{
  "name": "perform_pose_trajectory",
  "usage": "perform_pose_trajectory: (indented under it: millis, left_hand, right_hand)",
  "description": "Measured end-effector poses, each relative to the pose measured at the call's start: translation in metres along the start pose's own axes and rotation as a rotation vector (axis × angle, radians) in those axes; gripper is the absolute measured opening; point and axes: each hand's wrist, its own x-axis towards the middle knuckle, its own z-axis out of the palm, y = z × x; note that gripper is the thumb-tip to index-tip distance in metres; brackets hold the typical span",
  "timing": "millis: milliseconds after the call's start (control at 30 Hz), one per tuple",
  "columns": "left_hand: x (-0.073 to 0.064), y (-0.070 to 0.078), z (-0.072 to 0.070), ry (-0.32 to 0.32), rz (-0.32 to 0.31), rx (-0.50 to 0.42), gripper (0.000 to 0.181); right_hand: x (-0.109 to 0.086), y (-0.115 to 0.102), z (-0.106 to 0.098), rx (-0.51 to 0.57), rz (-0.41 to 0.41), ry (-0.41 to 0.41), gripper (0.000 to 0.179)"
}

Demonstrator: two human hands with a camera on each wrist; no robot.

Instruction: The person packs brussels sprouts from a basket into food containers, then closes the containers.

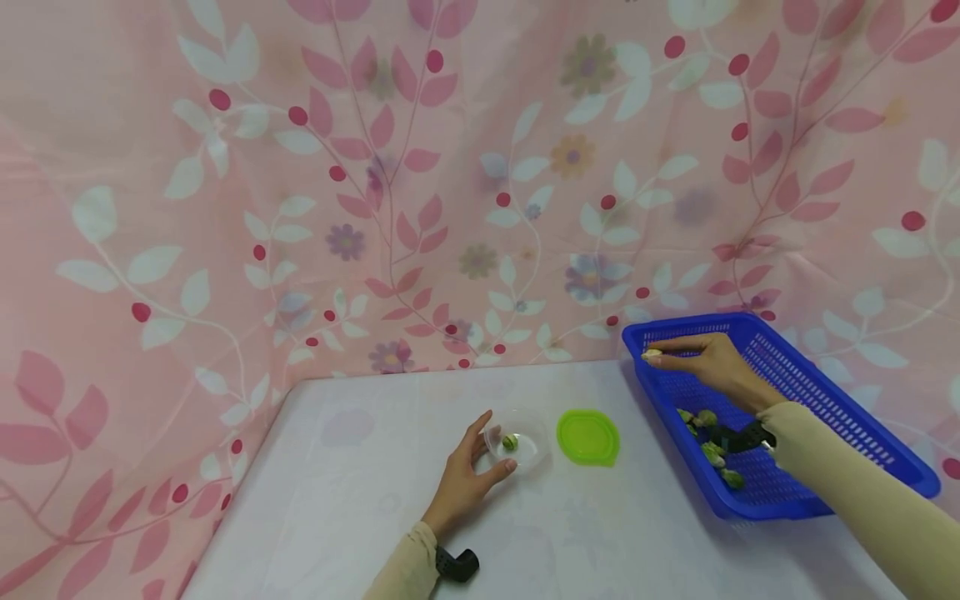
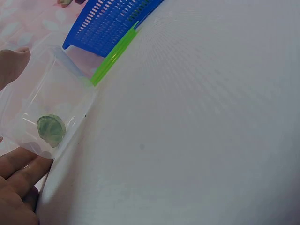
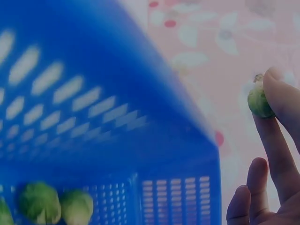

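A small clear plastic container (image 1: 534, 457) stands on the table, one Brussels sprout (image 1: 510, 442) inside it. My left hand (image 1: 463, 477) curves round its left side, thumb in front and fingers behind; the left wrist view shows the sprout (image 2: 51, 130) through the see-through wall. Above the near-left corner of a blue plastic basket (image 1: 847, 392), my right hand (image 1: 716, 367) pinches another Brussels sprout (image 3: 260, 102) between thumb and fingertip. Several more sprouts (image 1: 712, 454) lie in the basket along its left side.
A bright green lid (image 1: 588, 437) lies flat between the container and the basket. White cloth covers the table (image 1: 360, 483). A pink floral curtain (image 1: 480, 183) hangs behind and along the left. Each wrist carries a black camera mount (image 1: 457, 565).
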Motion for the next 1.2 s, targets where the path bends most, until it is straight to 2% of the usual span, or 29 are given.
perform_pose_trajectory:
  millis: [233, 500, 900, 1200]
  left_hand:
    - [0.002, -0.001, 0.0, -0.008, 0.008, -0.003, 0.086]
    - [0.0, -0.002, 0.0, -0.012, -0.009, -0.011, 0.086]
    - [-0.001, 0.0, -0.002, -0.011, -0.006, -0.017, 0.085]
    - [0.0, 0.003, -0.002, -0.014, -0.014, -0.005, 0.088]
  right_hand:
    - [0.002, -0.017, 0.017, -0.004, -0.021, 0.009, 0.055]
    - [0.006, -0.033, 0.04, 0.016, -0.063, -0.034, 0.043]
    - [0.014, -0.046, 0.073, 0.059, -0.095, -0.135, 0.041]
    - [0.023, -0.054, 0.097, 0.032, -0.124, -0.148, 0.035]
